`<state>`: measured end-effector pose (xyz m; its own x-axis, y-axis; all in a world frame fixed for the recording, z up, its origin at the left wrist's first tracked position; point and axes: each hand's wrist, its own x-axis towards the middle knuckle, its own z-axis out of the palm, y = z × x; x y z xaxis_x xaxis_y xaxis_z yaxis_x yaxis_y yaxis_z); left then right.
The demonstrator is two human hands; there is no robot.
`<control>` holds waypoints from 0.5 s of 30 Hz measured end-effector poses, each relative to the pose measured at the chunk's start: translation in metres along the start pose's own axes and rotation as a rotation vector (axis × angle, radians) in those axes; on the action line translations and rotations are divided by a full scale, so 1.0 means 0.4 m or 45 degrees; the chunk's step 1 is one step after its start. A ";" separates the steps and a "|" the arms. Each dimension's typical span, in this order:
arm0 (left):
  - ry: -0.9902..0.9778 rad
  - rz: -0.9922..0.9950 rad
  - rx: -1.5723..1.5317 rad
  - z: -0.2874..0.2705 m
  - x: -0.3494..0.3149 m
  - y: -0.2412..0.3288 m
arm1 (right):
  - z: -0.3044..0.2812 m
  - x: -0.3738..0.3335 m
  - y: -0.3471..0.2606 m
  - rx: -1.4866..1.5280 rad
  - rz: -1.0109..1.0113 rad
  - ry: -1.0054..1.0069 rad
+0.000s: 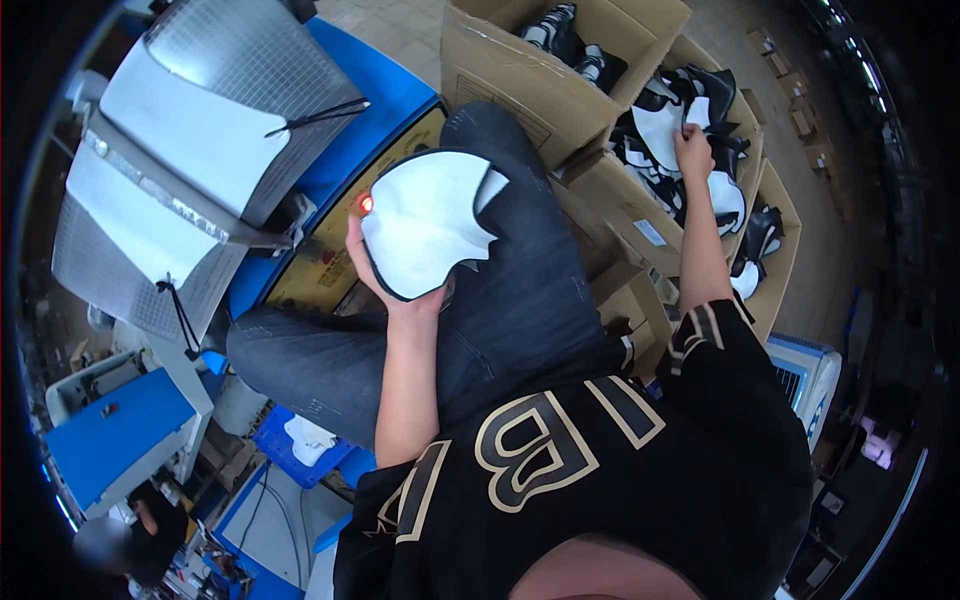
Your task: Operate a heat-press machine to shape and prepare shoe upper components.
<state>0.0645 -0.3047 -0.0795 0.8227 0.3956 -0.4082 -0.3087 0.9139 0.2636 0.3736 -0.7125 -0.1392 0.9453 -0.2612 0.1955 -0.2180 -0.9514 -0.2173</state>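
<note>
My left hand (408,305) is wrapped round the lower left edge of a white shoe-upper piece (425,215) with a dark rim and notched right side. More layers show under its right edge, so it looks like a small stack, held above my lap. My right arm is stretched out to the far right. There my right hand (694,155) pinches the edge of another white shoe-upper piece (660,135), over an open cardboard box (625,205) of jumbled black and white shoe uppers.
A machine with gridded metal plates (240,60), black cords and a blue table edge (350,55) stands at the left. A second cardboard box (500,75) with shoe uppers is at the back, and another (785,240) lies farther right. Behind at lower left is a person (155,530).
</note>
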 end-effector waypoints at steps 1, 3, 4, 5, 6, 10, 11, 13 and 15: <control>0.012 0.008 0.013 -0.002 0.000 -0.001 | 0.019 0.011 0.017 0.000 -0.011 0.009; 0.028 0.050 0.023 -0.006 0.005 0.003 | 0.001 0.010 0.024 0.231 -0.073 0.468; 0.017 0.011 0.010 -0.009 0.007 0.008 | -0.042 0.006 0.016 0.364 -0.192 0.646; -0.090 -0.029 -0.031 -0.014 0.006 0.012 | -0.098 -0.009 0.001 0.397 -0.218 0.778; 0.053 -0.058 -0.020 -0.015 0.014 0.019 | -0.165 -0.035 -0.028 0.507 -0.260 0.896; -0.055 -0.175 0.031 -0.013 0.025 0.025 | -0.452 -0.174 -0.246 1.095 -0.692 0.141; -0.087 -0.253 0.080 -0.009 0.020 0.021 | -0.506 -0.223 -0.304 1.056 -0.897 -0.124; -0.211 -0.381 0.107 0.003 0.006 0.003 | -0.598 -0.264 -0.439 0.560 -1.793 -0.555; -0.283 -0.569 0.130 0.023 -0.007 -0.012 | -0.600 -0.370 -0.533 0.318 -2.073 -0.668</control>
<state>0.0681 -0.3110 -0.0715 0.9488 -0.0714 -0.3077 0.1359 0.9716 0.1939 0.2220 -0.5100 0.1077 0.1223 0.9912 0.0511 0.9573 -0.1042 -0.2698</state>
